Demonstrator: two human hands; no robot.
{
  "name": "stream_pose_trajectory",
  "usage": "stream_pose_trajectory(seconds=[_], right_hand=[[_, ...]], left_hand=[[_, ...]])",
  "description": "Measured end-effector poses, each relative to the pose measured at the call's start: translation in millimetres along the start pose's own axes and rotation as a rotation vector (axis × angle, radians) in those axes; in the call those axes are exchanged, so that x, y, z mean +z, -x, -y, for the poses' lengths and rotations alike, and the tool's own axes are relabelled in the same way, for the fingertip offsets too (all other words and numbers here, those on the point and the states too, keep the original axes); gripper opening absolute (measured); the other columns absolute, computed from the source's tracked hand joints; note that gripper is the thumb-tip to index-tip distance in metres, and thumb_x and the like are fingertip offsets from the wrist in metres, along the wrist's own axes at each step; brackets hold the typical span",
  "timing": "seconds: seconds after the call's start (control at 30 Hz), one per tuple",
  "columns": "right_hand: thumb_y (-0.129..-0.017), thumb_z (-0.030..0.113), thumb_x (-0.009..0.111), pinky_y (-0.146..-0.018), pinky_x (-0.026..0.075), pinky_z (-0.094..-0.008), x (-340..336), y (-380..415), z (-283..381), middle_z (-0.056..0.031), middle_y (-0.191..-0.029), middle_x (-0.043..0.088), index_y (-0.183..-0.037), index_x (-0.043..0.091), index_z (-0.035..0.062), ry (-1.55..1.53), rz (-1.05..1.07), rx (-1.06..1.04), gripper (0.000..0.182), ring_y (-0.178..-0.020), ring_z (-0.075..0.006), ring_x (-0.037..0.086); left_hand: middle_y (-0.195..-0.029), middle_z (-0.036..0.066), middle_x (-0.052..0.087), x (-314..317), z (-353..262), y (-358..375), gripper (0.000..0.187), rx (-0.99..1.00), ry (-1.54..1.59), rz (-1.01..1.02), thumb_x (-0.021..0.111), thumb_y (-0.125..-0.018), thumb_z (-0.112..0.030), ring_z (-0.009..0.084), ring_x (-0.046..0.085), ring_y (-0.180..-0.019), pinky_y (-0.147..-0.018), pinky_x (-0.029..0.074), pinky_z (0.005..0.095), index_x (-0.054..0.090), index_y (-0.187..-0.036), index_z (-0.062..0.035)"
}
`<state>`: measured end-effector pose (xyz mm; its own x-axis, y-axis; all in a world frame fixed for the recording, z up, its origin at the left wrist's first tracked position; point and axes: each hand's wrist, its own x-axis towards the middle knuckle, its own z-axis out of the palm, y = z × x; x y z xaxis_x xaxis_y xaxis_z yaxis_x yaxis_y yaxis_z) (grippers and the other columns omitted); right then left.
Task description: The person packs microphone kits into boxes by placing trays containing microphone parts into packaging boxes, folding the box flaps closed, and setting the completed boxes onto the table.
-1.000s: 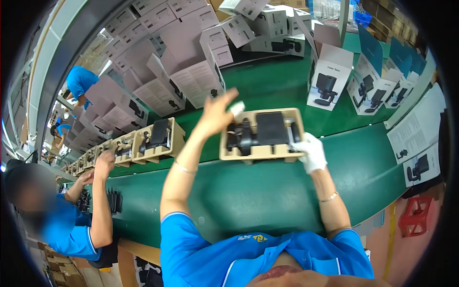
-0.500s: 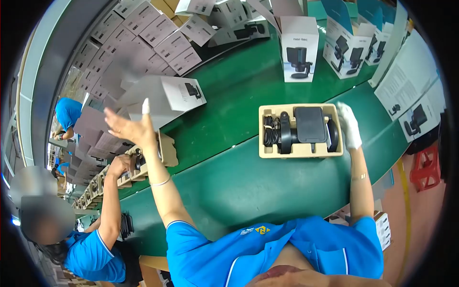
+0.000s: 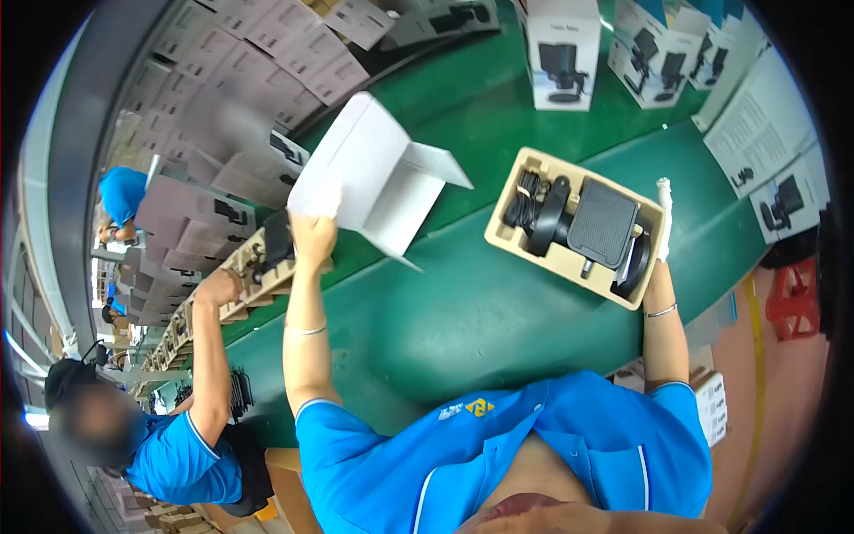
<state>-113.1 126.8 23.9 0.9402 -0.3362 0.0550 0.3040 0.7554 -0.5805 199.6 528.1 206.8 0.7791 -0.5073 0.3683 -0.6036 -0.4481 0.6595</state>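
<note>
My left hand (image 3: 315, 233) is closed on the lower left edge of an open white carton (image 3: 356, 165), its flaps spread to the right. My right hand (image 3: 664, 222), in white finger coverings or a glove, is at the right end of a tan moulded tray (image 3: 534, 255) and seems to grip it; its thumb is hidden. The tray is slanted, its right end nearer me. A black microphone (image 3: 603, 222) with a mesh front lies in it, beside a black curved stand part (image 3: 551, 214), a coiled cable (image 3: 527, 198) and a round black base (image 3: 633, 267).
Printed microphone boxes (image 3: 565, 62) stand at the back of the green table (image 3: 445, 311). Stacked cartons (image 3: 249, 80) fill the far left. A co-worker's hand (image 3: 221, 287) reaches into a row of trays at left. A red stool (image 3: 792, 303) stands on the floor at right.
My left hand, open and raised before, has taken hold of the white carton and drawn it toward the tray. The tray has turned clockwise with my right hand at its end.
</note>
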Motion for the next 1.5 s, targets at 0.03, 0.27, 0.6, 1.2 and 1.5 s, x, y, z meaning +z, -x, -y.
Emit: stream_pose_trajectory(seconds=[0.03, 0.27, 0.6, 1.2, 1.5], right_hand=[[-0.093, 0.032, 0.044, -0.082, 0.043, -0.0261, -11.2, 14.5, 2.2, -0.0097, -0.099, 0.059, -0.120, 0.049, 0.0039, -0.044, -0.001, 0.001, 0.040, -0.086, -0.0164, 0.057], [-0.091, 0.039, 0.045, -0.065, 0.045, -0.0245, 57.9, 72.8, -12.7, -0.0052, -0.078, 0.058, -0.105, 0.055, 0.0033, 0.304, -0.895, -0.383, 0.039, -0.062, -0.0112, 0.051], [-0.090, 0.037, 0.048, -0.079, 0.043, -0.0272, 92.4, 48.5, -20.9, -0.0094, -0.101, 0.055, -0.116, 0.049, 0.0034, -0.011, -0.786, -0.067, 0.043, -0.085, -0.0158, 0.053], [-0.091, 0.033, 0.044, -0.071, 0.041, -0.0242, 154.9, -10.8, -101.4, -0.0051, -0.076, 0.058, -0.076, 0.059, 0.0043, 0.150, -0.868, -0.243, 0.035, -0.072, -0.0128, 0.053], [-0.089, 0.013, 0.040, -0.079, 0.038, -0.0247, 178.2, 50.3, -128.0, -0.0077, -0.101, 0.053, -0.108, 0.051, -0.0003, 1.074, -0.413, -0.231, 0.026, -0.086, -0.0157, 0.048]], left_hand=[[-0.109, 0.016, 0.058, 26.2, -8.6, 2.0, 0.034, 0.045, 0.120, -0.072, 0.058, -0.083, -0.013, 0.0231, 0.056, -0.099, -0.085, 0.042, 0.0302, 0.054, -0.112, 0.0036], [-0.128, 0.019, 0.041, 142.2, -65.5, 32.6, 0.038, -0.220, 0.924, -0.208, 0.042, -0.092, -0.012, 0.0302, 0.043, -0.115, -0.094, 0.035, 0.0356, 0.038, -0.124, 0.0069], [-0.126, 0.017, 0.045, 127.4, -64.1, 58.8, 0.040, -0.152, 0.802, -0.030, 0.043, -0.091, -0.018, 0.0297, 0.047, -0.111, -0.096, 0.035, 0.0365, 0.042, -0.122, 0.0057], [-0.122, 0.014, 0.053, 114.3, -70.0, 71.1, 0.045, 0.006, 0.591, 0.381, 0.043, -0.089, -0.028, 0.0289, 0.054, -0.104, -0.099, 0.034, 0.0383, 0.049, -0.120, 0.0035], [-0.096, 0.016, 0.064, 118.1, -67.2, 67.4, 0.034, 0.359, 0.420, 0.189, 0.056, -0.072, -0.018, 0.0329, 0.060, -0.078, -0.072, 0.045, 0.0336, 0.060, -0.098, 0.0037]])
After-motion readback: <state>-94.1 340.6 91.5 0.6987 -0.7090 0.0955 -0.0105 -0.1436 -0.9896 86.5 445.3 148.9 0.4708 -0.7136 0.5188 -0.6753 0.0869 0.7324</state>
